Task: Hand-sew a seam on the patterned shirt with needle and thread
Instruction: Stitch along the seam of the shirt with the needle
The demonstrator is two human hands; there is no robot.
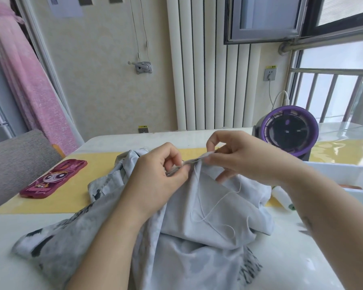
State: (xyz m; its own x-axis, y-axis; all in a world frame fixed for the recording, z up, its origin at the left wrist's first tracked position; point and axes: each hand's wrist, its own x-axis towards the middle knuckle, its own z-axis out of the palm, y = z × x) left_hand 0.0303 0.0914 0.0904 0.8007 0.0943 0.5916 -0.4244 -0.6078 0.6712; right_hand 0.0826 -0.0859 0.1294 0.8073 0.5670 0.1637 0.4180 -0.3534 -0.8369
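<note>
The patterned shirt (208, 208), pale grey with dark markings, lies bunched inside out on the table in front of me. My left hand (155, 174) pinches a raised fold of its seam edge between thumb and fingers. My right hand (239, 158) pinches the same edge a little further right, thumb and forefinger closed on the cloth. A white thread (214, 208) runs down from the seam between my hands and loops loosely over the shirt. The needle itself is too small to make out.
A pink cartoon phone case (54, 178) lies on the yellow mat (80, 197) at the left. A purple fan (287, 132) stands at the back right, a white tub (344, 174) at the right edge, a white thread spool (281, 195) beside it.
</note>
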